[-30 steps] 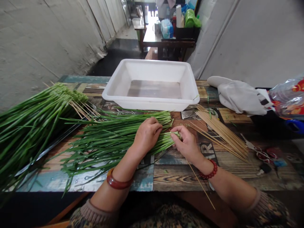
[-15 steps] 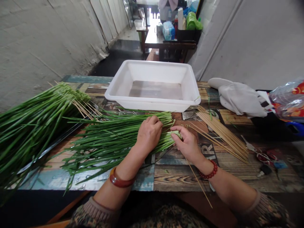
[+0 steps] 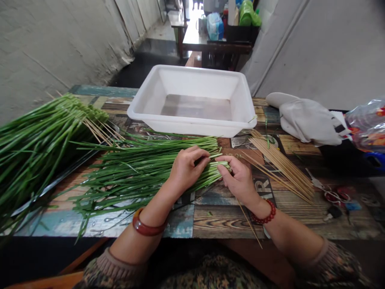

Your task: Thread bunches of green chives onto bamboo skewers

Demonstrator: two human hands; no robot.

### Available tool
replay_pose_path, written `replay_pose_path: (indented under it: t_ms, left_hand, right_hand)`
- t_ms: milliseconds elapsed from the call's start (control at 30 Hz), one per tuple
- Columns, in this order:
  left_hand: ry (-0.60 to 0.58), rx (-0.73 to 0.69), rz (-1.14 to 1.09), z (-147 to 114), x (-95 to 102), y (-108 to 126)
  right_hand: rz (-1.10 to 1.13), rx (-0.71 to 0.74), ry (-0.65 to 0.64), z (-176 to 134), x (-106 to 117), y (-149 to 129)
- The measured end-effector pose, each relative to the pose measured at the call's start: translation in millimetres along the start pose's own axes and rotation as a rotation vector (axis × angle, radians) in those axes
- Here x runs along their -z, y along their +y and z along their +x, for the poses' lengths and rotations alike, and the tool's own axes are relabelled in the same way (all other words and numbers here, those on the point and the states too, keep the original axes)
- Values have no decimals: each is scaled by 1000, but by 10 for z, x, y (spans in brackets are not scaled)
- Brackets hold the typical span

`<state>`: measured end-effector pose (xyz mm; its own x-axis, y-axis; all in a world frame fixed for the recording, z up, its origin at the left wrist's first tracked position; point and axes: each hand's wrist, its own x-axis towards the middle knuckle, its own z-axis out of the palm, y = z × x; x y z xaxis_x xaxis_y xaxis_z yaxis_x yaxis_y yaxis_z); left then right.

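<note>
A layer of long garlic chives (image 3: 132, 172) lies across the table, pale cut ends toward the right. Over those ends my left hand (image 3: 185, 167) is closed in a pinch on a chive stalk, its tip pointing right. Opposite it, my right hand (image 3: 239, 176) has thumb and fingers closed around a row of pale chive ends. A bamboo skewer (image 3: 250, 225) runs out below that hand toward the table's front edge; its upper end is hidden by my fingers. More chives (image 3: 39, 140), threaded on several skewers, are piled on a tray at the left.
Behind the chives stands a white plastic tub (image 3: 192, 121). Loose bamboo skewers (image 3: 284, 170) lie right of my right hand. Farther right are a pale cap (image 3: 306, 120), keys (image 3: 333, 213) and a clear plastic package (image 3: 368, 124). A wall rises on each side.
My left hand has opened up from lying over the stalks to a pinch with a chive end showing beyond its fingertips. My right hand stays at the chive ends with the skewer.
</note>
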<state>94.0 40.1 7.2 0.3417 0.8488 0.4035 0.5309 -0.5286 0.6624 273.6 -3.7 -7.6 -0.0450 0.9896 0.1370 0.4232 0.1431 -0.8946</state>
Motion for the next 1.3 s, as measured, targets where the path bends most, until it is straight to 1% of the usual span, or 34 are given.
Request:
replay_pose_path:
  t_ms: [200,400,633,867,1133,1300]
  left_hand:
    - [-14,-18,12,1,-27,18]
    - [7,-14,6,-1,-39,26]
    - [-9,-33,-7,0,-34,26]
    - [-23,-39,13,0,-25,46]
    - [-18,-47,50,-1,-24,58]
    - [-38,-61,68,1,-17,58]
  right_hand:
    - [-12,9,6,23,10,-33]
    - [-33,56,15,31,16,-49]
    - [3,14,0,21,2,-47]
    - [-14,68,25,34,1,-57]
    - [10,38,16,30,-13,-43]
    - [4,38,25,26,-19,-31]
